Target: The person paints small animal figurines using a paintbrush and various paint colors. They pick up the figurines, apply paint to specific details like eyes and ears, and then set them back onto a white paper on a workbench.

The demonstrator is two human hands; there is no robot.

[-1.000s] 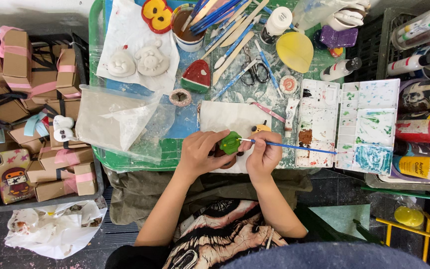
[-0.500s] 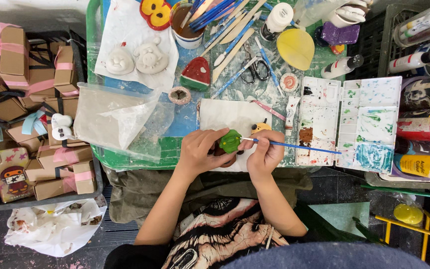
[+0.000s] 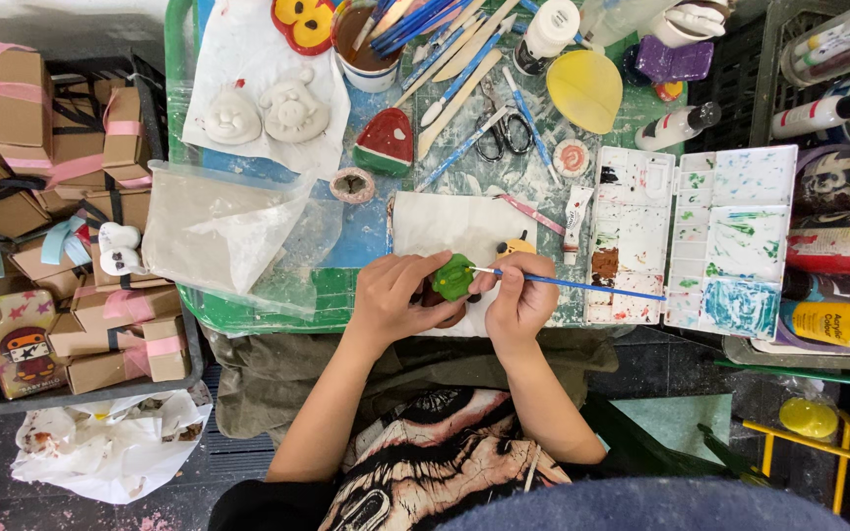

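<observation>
Green paint covers the small figure (image 3: pixel 455 276), which sits at the near edge of the table (image 3: pixel 177 118), over a white sheet (image 3: pixel 445 224). The left hand (image 3: pixel 393 302) has its fingers curled closed around the figure from the left and below, thumb on top. The right hand (image 3: pixel 520 298) is pinched shut on a blue brush (image 3: pixel 582 285); the brush tip touches the figure's right side and the handle runs right, over the palette (image 3: pixel 696 236). A small yellow piece (image 3: pixel 516 246) lies just beyond the right hand, on the sheet. The palette is an open white box of wells, smeared with green, teal and brown, on the right of the table. Farther off lie scissors (image 3: pixel 504 133), a watermelon-slice piece (image 3: pixel 384 145), a yellow leaf-shaped dish (image 3: pixel 585 90) and several loose brushes. A cup (image 3: pixel 364 44) of brown water holding brushes stands at the far edge. Two unpainted white figures (image 3: pixel 266 113) rest on paper at far left of the table, with a clear plastic bag (image 3: pixel 223 231) nearer. Left of the table, a dark crate (image 3: pixel 81 393) holds brown gift boxes (image 3: pixel 41 147) tied with pink ribbon, and a phone (image 3: pixel 17 339) in a patterned case. Paint bottles (image 3: pixel 838 246) lie at the far right. A crumpled white bag (image 3: pixel 100 442) lies on the floor, near left.
</observation>
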